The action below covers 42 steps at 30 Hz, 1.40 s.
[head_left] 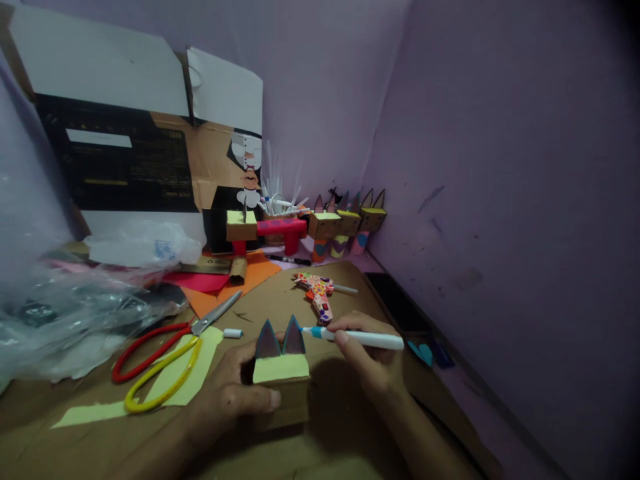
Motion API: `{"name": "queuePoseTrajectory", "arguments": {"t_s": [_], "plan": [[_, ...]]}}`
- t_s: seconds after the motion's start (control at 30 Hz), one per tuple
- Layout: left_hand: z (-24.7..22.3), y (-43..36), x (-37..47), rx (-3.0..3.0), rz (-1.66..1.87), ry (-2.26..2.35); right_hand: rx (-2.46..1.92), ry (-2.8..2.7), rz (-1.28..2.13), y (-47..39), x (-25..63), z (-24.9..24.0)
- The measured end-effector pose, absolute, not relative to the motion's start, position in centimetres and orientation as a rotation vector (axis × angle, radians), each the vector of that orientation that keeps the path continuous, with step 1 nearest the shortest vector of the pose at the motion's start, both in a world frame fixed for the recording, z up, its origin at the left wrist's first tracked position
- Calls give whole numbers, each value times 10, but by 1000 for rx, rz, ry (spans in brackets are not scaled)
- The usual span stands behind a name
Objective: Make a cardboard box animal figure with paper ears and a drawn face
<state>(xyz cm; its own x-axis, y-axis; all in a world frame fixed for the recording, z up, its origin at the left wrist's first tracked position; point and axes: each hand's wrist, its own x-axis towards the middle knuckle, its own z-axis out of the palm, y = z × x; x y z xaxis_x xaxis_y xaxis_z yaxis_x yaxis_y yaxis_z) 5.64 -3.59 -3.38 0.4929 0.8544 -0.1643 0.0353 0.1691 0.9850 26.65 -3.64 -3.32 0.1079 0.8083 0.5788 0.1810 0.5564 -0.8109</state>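
My left hand point(233, 393) grips a small cardboard box point(285, 400) from its left side, thumb across the front. Pale yellow paper point(281, 368) covers the top of the box, and two pointed dark ears point(294, 339) edged in blue stand up from it. In my right hand point(373, 353) is a white marker point(373, 339) with a blue tip, held nearly level. The tip points left and is at the right ear's edge; whether it touches I cannot tell. A white marker cap point(233, 333) lies on the cardboard left of the ears.
Scissors with red and yellow handles point(193, 330) lie on yellow paper scraps at left, beside crumpled clear plastic point(100, 300). A patterned glue gun point(317, 293) sits ahead. Behind stand several box-headed figures point(325, 227), a pot of sticks point(275, 227) and a big carton point(125, 160).
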Motion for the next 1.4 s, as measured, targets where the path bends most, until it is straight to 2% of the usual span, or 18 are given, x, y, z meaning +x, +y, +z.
{"name": "queuePoseTrajectory", "arguments": {"t_s": [1.4], "plan": [[-30, -36, 58, 1280, 697, 880, -956, -1440, 574, -37, 267, -33]]}}
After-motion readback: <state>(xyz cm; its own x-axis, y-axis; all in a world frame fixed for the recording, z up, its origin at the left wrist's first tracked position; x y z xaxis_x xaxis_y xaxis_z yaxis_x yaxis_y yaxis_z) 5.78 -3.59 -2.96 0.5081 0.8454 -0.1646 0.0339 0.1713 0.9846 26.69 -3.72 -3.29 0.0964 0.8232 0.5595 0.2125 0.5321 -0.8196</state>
